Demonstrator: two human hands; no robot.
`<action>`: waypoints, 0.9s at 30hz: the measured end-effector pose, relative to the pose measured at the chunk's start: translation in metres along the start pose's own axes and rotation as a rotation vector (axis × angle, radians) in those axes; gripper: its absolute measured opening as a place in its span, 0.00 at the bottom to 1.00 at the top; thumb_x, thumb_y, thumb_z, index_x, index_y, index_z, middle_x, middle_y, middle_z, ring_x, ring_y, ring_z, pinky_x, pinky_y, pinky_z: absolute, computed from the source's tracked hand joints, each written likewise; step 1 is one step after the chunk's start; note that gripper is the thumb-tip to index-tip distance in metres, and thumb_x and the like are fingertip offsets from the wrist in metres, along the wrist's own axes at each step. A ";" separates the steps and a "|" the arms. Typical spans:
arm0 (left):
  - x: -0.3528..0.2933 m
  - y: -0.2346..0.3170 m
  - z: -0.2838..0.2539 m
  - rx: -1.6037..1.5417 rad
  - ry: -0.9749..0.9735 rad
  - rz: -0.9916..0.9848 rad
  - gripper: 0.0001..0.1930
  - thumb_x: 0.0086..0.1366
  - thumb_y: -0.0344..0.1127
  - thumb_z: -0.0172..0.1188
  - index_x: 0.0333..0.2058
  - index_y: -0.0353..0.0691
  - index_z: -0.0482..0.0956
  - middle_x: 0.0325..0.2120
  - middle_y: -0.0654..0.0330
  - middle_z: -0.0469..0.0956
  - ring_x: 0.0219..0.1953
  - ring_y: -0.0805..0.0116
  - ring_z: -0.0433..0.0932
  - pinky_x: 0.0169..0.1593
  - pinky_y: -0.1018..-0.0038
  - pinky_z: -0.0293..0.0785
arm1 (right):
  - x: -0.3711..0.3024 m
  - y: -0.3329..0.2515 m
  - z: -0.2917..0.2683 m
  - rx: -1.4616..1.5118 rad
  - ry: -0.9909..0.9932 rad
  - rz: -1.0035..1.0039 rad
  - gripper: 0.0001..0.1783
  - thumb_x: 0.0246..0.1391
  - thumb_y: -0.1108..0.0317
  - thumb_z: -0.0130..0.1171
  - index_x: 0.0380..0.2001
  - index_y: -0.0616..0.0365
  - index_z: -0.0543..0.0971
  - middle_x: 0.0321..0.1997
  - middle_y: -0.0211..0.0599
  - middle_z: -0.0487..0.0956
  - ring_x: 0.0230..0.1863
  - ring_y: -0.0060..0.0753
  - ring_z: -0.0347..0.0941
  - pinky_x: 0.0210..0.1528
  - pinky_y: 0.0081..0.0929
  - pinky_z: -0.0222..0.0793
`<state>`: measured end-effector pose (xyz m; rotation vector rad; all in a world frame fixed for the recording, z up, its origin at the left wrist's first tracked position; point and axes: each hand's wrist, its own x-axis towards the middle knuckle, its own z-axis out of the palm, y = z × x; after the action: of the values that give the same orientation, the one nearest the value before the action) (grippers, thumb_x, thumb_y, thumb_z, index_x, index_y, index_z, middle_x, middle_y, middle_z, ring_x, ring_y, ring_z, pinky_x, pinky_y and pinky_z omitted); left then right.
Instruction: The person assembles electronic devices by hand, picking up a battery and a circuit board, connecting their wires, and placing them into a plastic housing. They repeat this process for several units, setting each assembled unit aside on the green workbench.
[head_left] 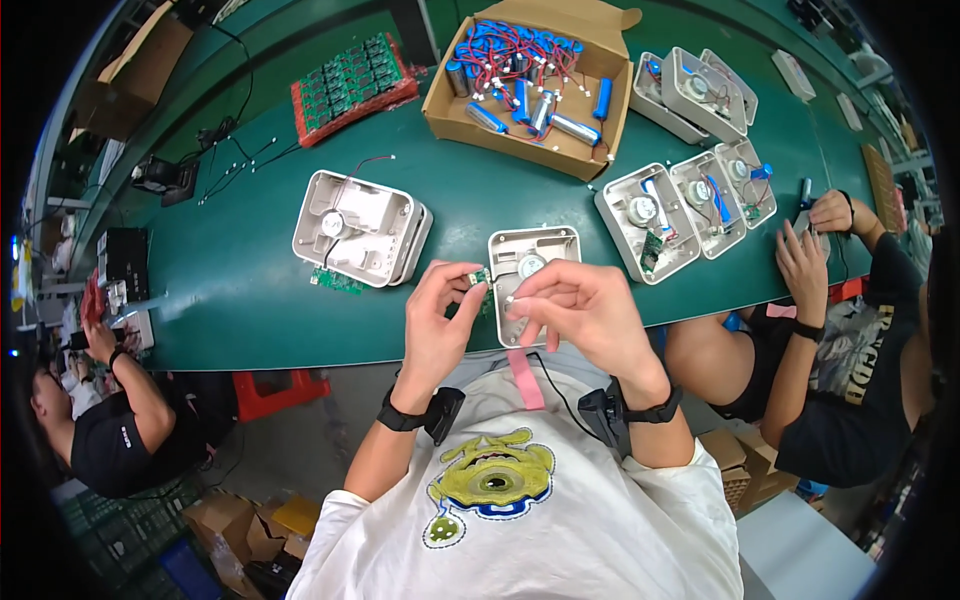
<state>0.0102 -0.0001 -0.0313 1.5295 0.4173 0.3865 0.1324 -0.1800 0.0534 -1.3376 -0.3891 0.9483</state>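
In front of me a light grey plastic housing (505, 241) lies open side up at the table's near edge, with a round speaker (532, 265) inside. My left hand (436, 312), at the housing's left side, pinches a small green circuit board (481, 279) between thumb and fingers. Over the housing, my right hand (592, 315) is closed, thumb against forefinger, on a small white connector (511, 302). Its wire is mostly hidden by my fingers. Part of the housing's lower right is covered by that hand.
Stacked housings (318, 245) stand to the left, a green board beneath them. At the back are a carton (455, 118) of blue batteries with red leads and stacked circuit boards (350, 85). More housings (640, 255) line the right. Co-workers sit at both sides; one's hands (805, 265) work at right.
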 end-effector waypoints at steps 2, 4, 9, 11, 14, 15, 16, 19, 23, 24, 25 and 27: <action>-0.003 0.003 0.002 0.024 0.007 0.013 0.13 0.68 0.17 0.66 0.51 0.30 0.81 0.42 0.59 0.76 0.38 0.76 0.79 0.43 0.80 0.77 | 0.005 0.005 0.006 -0.168 0.028 0.053 0.04 0.64 0.79 0.65 0.40 0.69 0.83 0.38 0.46 0.89 0.30 0.30 0.88 0.25 0.25 0.78; -0.005 0.008 0.003 0.074 0.008 0.040 0.12 0.69 0.15 0.63 0.50 0.28 0.80 0.43 0.61 0.75 0.42 0.78 0.79 0.45 0.80 0.77 | 0.009 0.012 0.011 -0.253 0.040 0.080 0.04 0.63 0.79 0.66 0.39 0.69 0.84 0.37 0.44 0.89 0.29 0.28 0.88 0.24 0.25 0.77; -0.009 0.009 0.006 0.134 0.031 0.081 0.13 0.69 0.15 0.63 0.51 0.28 0.81 0.44 0.60 0.76 0.43 0.77 0.79 0.46 0.80 0.78 | 0.021 0.030 0.021 -0.611 0.215 -0.239 0.03 0.61 0.78 0.67 0.36 0.68 0.85 0.34 0.42 0.87 0.26 0.30 0.87 0.24 0.26 0.75; -0.010 0.011 0.007 0.212 0.028 0.115 0.13 0.69 0.15 0.63 0.52 0.28 0.82 0.45 0.59 0.76 0.43 0.76 0.79 0.46 0.79 0.79 | 0.024 0.035 0.021 -0.675 0.261 -0.337 0.03 0.60 0.78 0.68 0.35 0.68 0.84 0.32 0.43 0.86 0.25 0.32 0.86 0.24 0.27 0.75; -0.011 0.012 0.008 0.252 0.034 0.135 0.14 0.69 0.15 0.64 0.52 0.28 0.83 0.45 0.59 0.76 0.43 0.75 0.80 0.46 0.79 0.80 | 0.025 0.035 0.022 -0.679 0.254 -0.338 0.04 0.60 0.78 0.68 0.35 0.69 0.84 0.31 0.43 0.85 0.24 0.32 0.86 0.24 0.27 0.75; -0.012 0.012 0.009 0.253 0.041 0.141 0.14 0.69 0.15 0.64 0.52 0.28 0.83 0.45 0.58 0.76 0.43 0.74 0.80 0.47 0.79 0.81 | 0.025 0.034 0.022 -0.682 0.250 -0.339 0.04 0.60 0.78 0.68 0.35 0.69 0.84 0.31 0.44 0.85 0.24 0.33 0.86 0.24 0.27 0.75; -0.012 0.012 0.010 0.254 0.048 0.146 0.14 0.69 0.15 0.64 0.53 0.28 0.84 0.45 0.58 0.76 0.44 0.74 0.80 0.47 0.78 0.81 | 0.025 0.034 0.022 -0.682 0.249 -0.338 0.04 0.60 0.78 0.68 0.35 0.69 0.84 0.31 0.44 0.85 0.24 0.33 0.86 0.24 0.27 0.75; -0.013 0.011 0.010 0.260 0.057 0.160 0.14 0.69 0.15 0.64 0.52 0.28 0.84 0.47 0.58 0.77 0.44 0.73 0.80 0.47 0.78 0.82 | 0.023 0.033 0.025 -0.692 0.261 -0.310 0.04 0.59 0.78 0.68 0.34 0.70 0.83 0.31 0.45 0.85 0.22 0.33 0.85 0.24 0.28 0.75; -0.015 0.014 0.012 0.261 0.086 0.181 0.14 0.68 0.15 0.64 0.51 0.29 0.85 0.48 0.57 0.77 0.45 0.72 0.81 0.47 0.78 0.83 | 0.024 0.038 0.028 -0.654 0.279 -0.296 0.04 0.59 0.78 0.67 0.34 0.70 0.83 0.31 0.45 0.85 0.21 0.31 0.84 0.24 0.29 0.74; -0.015 0.014 0.013 0.261 0.096 0.188 0.14 0.68 0.15 0.64 0.51 0.29 0.85 0.48 0.57 0.78 0.45 0.72 0.81 0.48 0.78 0.83 | 0.024 0.039 0.029 -0.653 0.278 -0.293 0.04 0.59 0.78 0.67 0.34 0.70 0.83 0.31 0.45 0.85 0.21 0.31 0.84 0.24 0.29 0.74; -0.015 0.014 0.012 0.261 0.099 0.185 0.14 0.68 0.15 0.64 0.51 0.29 0.85 0.48 0.57 0.78 0.45 0.72 0.81 0.48 0.78 0.83 | 0.024 0.039 0.029 -0.644 0.282 -0.286 0.04 0.59 0.79 0.67 0.34 0.70 0.83 0.31 0.45 0.85 0.21 0.31 0.83 0.24 0.29 0.74; -0.014 0.011 0.012 0.239 0.108 0.192 0.13 0.66 0.17 0.66 0.49 0.31 0.86 0.45 0.55 0.81 0.42 0.68 0.83 0.46 0.75 0.83 | 0.024 0.040 0.029 -0.624 0.290 -0.271 0.04 0.59 0.79 0.67 0.34 0.70 0.83 0.30 0.45 0.85 0.20 0.30 0.82 0.24 0.28 0.74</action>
<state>0.0042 -0.0168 -0.0197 1.7938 0.4133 0.5876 0.1113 -0.1457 0.0169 -1.8993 -0.6543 0.3997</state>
